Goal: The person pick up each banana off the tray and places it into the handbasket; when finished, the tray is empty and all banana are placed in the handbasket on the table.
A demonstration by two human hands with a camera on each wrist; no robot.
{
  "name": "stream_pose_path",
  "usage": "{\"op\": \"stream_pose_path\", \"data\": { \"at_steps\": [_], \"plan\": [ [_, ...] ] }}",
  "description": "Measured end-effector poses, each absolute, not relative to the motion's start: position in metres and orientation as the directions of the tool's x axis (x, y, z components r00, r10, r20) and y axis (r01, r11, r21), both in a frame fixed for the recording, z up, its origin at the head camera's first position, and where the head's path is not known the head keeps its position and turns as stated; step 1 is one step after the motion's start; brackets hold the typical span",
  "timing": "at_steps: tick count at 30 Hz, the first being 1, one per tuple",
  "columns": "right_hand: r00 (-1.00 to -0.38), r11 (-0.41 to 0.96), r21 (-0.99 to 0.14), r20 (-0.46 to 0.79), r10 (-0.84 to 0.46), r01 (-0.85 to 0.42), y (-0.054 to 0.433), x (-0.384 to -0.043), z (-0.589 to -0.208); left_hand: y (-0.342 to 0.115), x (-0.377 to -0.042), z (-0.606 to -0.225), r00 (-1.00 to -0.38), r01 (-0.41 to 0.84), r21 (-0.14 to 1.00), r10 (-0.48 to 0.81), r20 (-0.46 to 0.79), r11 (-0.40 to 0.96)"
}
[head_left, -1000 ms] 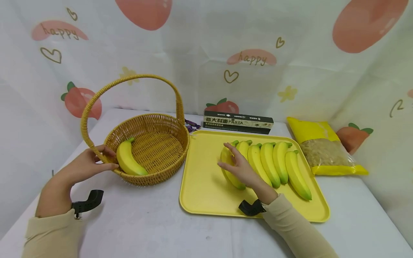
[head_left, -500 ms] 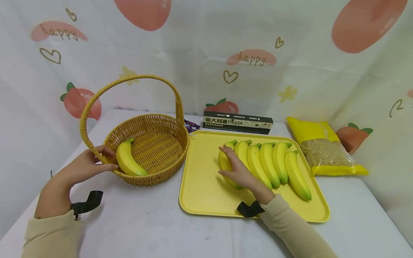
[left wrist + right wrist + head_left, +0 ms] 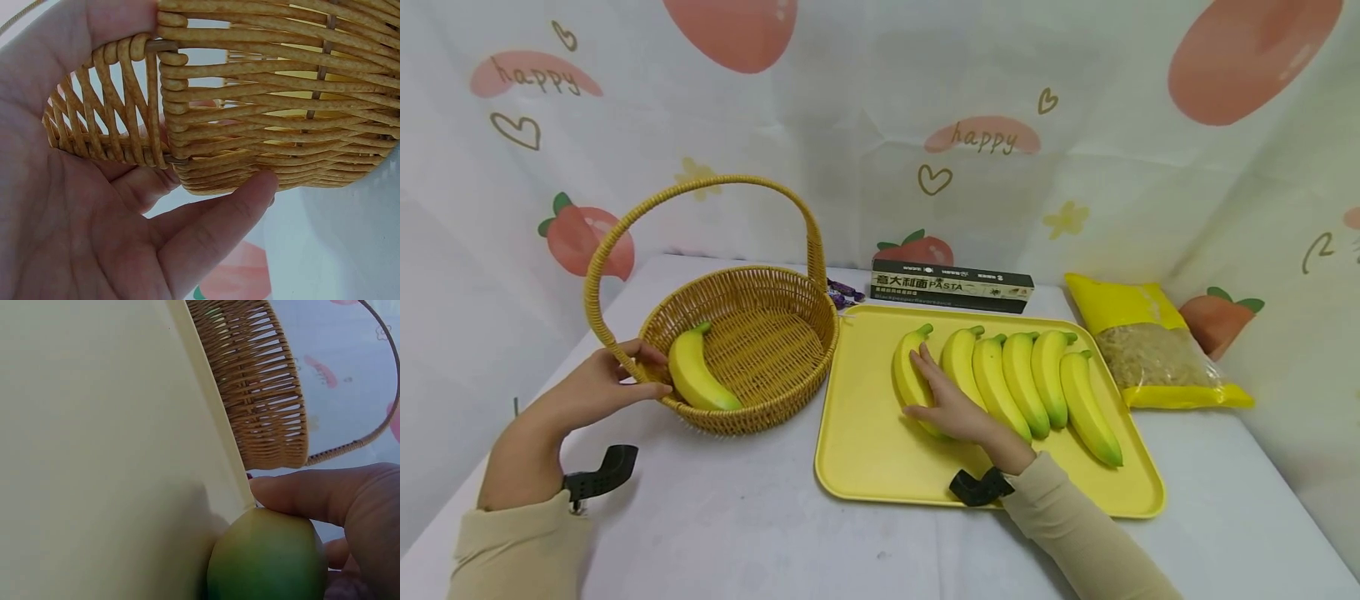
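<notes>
At the left stands a round wicker basket with a tall hooped handle. My left hand grips it where the handle joins the rim; the left wrist view shows the thumb along the woven wall. One yellow banana lies inside the basket, near that hand. On the yellow tray, my right hand holds the leftmost banana, thumb on one side and fingers on the other. Its green end shows close up in the right wrist view. Part of this banana is hidden by the hand.
Several more bananas lie in a row on the tray, right of my right hand. Behind the tray stand a dark pasta box and purple-wrapped items. A yellow bag lies right of the tray. A printed cloth hangs behind.
The leftmost banana has shifted left with my right hand, and a gap has opened between it and the row. My left hand keeps its place on the basket.
</notes>
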State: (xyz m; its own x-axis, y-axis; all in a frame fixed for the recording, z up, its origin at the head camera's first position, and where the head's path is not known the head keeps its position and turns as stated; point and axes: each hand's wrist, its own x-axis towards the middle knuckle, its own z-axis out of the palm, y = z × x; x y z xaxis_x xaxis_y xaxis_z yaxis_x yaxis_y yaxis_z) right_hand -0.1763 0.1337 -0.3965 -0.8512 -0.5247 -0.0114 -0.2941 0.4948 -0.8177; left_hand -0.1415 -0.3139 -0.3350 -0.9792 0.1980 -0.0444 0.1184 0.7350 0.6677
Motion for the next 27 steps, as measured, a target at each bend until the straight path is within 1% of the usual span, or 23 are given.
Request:
{"op": "stream_pose_path", "data": {
  "at_steps": [5, 11, 14, 19, 27],
  "plan": [
    [-0.84, 0.513, -0.805, -0.033, -0.541, -0.299, 0.134, -0.176, -0.398, -0.313, -0.141, -0.336, -0.979, 0.116, 0.686, 0.199, -0.043, 0.718],
    [-0.834, 0.52, -0.788, -0.015, -0.551, -0.329, 0.134, -0.177, -0.399, -0.313, -0.141, -0.334, -0.98, 0.125, 0.673, 0.198, -0.032, 0.729],
    [-0.845, 0.534, -0.772, 0.008, -0.535, -0.345, 0.134, -0.177, -0.396, -0.314, -0.141, -0.334, -0.979, 0.13, 0.671, 0.202, -0.03, 0.73],
    [-0.868, 0.548, -0.759, 0.045, -0.494, -0.351, 0.131, -0.176, -0.384, -0.314, -0.141, -0.333, -0.979, 0.126, 0.672, 0.201, -0.035, 0.73],
    [-0.85, 0.517, -0.776, 0.046, -0.524, -0.361, 0.124, -0.177, -0.357, -0.313, -0.14, -0.334, -0.978, 0.134, 0.687, 0.206, -0.024, 0.714]
  ]
}}
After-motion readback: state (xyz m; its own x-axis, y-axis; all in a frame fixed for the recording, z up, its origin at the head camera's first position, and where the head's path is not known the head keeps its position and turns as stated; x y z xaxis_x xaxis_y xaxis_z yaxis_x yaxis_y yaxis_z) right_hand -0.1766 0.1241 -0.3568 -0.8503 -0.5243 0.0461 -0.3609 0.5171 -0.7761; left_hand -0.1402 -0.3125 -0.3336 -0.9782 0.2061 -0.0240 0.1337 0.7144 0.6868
